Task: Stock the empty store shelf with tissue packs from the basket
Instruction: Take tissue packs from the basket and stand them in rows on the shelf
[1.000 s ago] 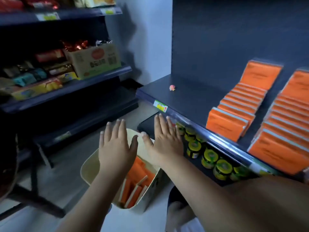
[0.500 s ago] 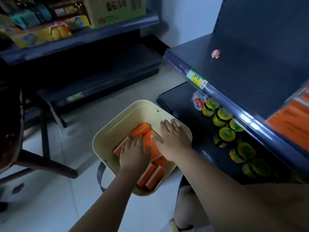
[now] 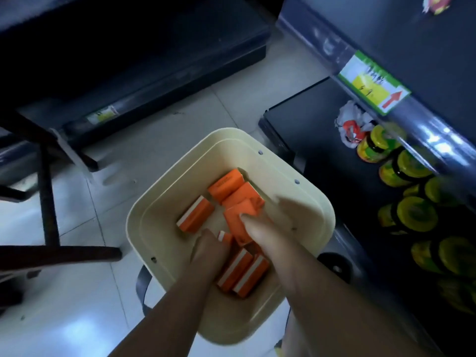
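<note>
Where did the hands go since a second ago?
Both hands went down from above the basket into it. Now the left hand and right hand are among the orange tissue packs; a grip is too blurred to tell. The basket stayed on the floor, the jars on their shelf.

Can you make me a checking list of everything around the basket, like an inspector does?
Surface: pale tiled floor under the basket.
Job's things: cream basket holding loose orange tissue packs; dark shelf at right.
Clutter: crumpled wrapper beside yellow-lidded jars on the lower level.
Hands: left hand and right hand both down in the basket among the packs; too blurred to tell their grip.
Cables: nothing seen.
Surroundings: dark stool legs at left; price label on the shelf edge.
</note>
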`<state>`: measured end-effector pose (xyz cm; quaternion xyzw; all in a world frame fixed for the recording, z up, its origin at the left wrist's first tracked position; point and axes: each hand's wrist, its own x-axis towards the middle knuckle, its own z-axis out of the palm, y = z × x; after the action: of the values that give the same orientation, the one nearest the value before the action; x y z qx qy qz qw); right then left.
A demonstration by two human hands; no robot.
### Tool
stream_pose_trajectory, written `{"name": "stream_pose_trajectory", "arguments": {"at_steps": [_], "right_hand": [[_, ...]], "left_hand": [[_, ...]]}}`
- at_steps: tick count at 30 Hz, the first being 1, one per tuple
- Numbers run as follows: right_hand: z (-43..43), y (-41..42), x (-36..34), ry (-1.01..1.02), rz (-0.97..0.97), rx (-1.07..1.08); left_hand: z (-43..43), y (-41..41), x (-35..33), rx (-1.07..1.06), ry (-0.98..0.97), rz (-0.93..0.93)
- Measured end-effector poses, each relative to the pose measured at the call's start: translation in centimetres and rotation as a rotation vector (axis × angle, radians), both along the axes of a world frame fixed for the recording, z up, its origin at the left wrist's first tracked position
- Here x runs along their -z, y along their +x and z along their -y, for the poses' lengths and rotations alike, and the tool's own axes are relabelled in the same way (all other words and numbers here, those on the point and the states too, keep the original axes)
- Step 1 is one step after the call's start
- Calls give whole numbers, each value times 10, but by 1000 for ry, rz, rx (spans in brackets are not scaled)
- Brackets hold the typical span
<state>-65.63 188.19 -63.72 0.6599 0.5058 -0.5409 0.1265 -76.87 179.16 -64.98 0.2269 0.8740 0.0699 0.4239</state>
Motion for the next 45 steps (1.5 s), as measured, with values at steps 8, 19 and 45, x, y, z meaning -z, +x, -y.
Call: {"name": "stream_pose_trajectory", "arguments": {"at_steps": [8, 19, 45], "right_hand": [[6, -19, 36, 1, -133, 47], [-11, 18, -33, 265, -387, 397], [137, 378, -398, 1245, -588, 779]], "left_hand": [[-2, -16, 73, 2, -100, -44], [-19, -6, -40, -71, 317, 43], [-20, 262, -422, 620, 1132, 741]]}}
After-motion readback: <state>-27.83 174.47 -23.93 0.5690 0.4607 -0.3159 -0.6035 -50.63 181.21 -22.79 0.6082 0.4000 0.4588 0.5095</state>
